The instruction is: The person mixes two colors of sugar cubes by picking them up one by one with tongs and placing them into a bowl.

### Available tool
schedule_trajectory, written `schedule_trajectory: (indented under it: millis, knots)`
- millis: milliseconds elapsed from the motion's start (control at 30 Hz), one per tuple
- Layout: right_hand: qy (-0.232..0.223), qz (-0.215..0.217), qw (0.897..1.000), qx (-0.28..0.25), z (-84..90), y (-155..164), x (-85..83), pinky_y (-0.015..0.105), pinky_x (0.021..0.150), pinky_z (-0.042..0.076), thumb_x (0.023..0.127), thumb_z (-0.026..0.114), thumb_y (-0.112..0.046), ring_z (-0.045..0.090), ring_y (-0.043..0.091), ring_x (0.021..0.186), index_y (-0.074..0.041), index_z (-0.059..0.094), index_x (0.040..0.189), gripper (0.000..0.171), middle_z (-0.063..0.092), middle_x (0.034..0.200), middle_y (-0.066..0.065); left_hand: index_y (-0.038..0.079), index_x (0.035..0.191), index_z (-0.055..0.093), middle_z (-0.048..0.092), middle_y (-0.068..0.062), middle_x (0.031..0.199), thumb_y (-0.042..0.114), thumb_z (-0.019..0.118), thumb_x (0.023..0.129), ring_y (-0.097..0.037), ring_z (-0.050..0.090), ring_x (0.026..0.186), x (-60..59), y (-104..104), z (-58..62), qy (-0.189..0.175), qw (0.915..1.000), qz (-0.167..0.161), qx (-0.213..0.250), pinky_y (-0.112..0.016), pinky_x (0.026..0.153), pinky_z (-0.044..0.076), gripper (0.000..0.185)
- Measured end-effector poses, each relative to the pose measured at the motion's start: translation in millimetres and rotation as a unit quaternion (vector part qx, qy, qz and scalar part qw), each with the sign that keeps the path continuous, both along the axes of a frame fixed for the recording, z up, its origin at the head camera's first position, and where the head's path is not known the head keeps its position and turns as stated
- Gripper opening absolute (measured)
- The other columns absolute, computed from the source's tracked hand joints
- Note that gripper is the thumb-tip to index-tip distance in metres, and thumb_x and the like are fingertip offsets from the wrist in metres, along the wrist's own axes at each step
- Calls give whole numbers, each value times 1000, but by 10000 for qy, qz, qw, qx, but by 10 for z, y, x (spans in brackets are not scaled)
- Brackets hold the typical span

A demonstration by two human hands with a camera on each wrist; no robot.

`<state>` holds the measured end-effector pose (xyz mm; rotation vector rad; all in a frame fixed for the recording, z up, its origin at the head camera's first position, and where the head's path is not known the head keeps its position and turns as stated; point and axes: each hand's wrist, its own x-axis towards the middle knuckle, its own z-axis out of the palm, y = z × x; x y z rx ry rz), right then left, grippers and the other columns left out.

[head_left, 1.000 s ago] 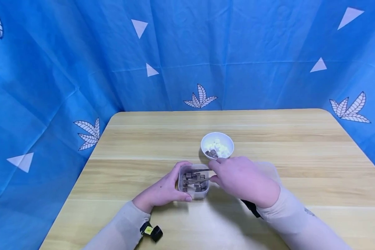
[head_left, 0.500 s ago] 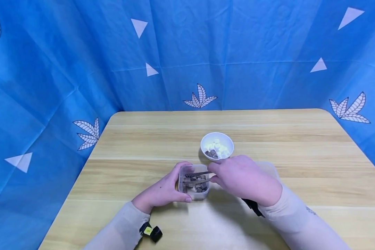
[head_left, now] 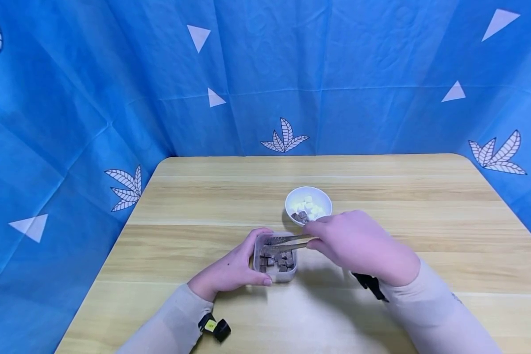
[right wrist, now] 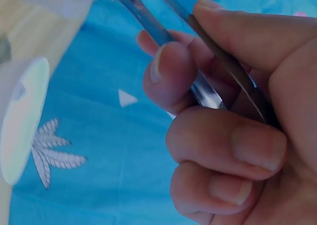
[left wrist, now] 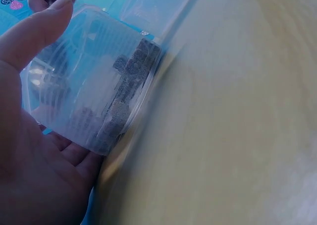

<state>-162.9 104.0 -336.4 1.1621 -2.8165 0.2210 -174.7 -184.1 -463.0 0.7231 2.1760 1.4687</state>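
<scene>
Pale wooden table (head_left: 425,236) with lengthwise grain and rounded far corners. Behind and to both sides, blue cloth backdrop (head_left: 115,73) printed with white triangles (head_left: 198,37) and white leaf sprigs (head_left: 285,136), creased, draped down past table edges.

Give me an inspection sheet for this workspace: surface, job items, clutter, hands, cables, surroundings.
Surface: light wooden table, bare around the work.
Job's things: clear plastic container of brown cubes; white bowl with white cubes and a few brown ones; metal tongs.
Clutter: nothing seen.
Hands: left hand grips the container; right hand pinches the tongs, tips over the container.
Cables: nothing seen; black wrist straps only.
Surroundings: blue cloth backdrop with white leaves and triangles.
</scene>
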Motion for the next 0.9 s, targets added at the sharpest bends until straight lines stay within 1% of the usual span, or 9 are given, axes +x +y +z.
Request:
schedule_trajectory:
  millis: [100,200,267,333,400,533,667,900]
  knots:
    - [64,23,9997,-255,87,128,-18,35,61,53,95,71,-28,58,5,66,-23,71,104,10,65,85,-16,22,157,21,51,-3,145,25,90,73,-21,52,129,7,2,0,48,9999,80,-127,-50,114,33,109]
    - [205,-20,9988,-442,141,259,-57,33,60,50,95,71,-24,52,3,63,-21,71,103,8,61,82,-17,24,156,22,48,-4,148,27,90,73,-23,49,133,9,8,-1,176,9994,129,-264,-52,115,31,108]
    - [250,-109,9983,-510,166,344,-92,33,60,50,96,70,-24,51,3,64,-22,71,102,7,61,84,-18,23,155,23,48,-2,148,25,90,73,-22,48,133,5,11,0,208,9994,106,-246,-52,115,30,106]
    - [229,-214,9980,-540,182,426,-135,34,61,50,96,69,-23,52,3,65,-21,72,103,7,62,85,-17,21,155,24,46,-1,149,25,90,73,-22,46,135,3,10,-3,275,9992,101,-268,-53,116,29,106]
    - [177,-322,9976,-593,189,501,-182,35,63,51,97,68,-22,54,4,67,-21,72,105,9,65,86,-16,19,155,24,47,-1,149,25,91,73,-22,46,135,4,6,-1,235,9993,113,-252,-53,116,28,106]
    - [135,-541,9964,-634,186,637,-261,41,69,55,98,67,-22,63,8,75,-19,73,110,14,70,94,-12,20,155,24,48,-2,148,25,91,72,-22,48,133,3,3,4,146,9996,109,-199,-53,115,29,106]
    - [70,-767,9955,-547,173,727,-302,45,74,56,98,67,-23,68,12,82,-18,73,112,15,73,100,-9,20,155,24,46,-2,149,25,90,73,-23,47,134,4,4,11,161,9996,101,-185,-53,116,28,106]
    - [-91,-894,9952,-384,145,770,-334,44,70,55,98,68,-26,65,11,77,-19,73,111,15,72,97,-10,20,155,24,45,-2,150,25,90,72,-24,47,134,10,16,19,175,9995,79,-233,-54,115,30,106]
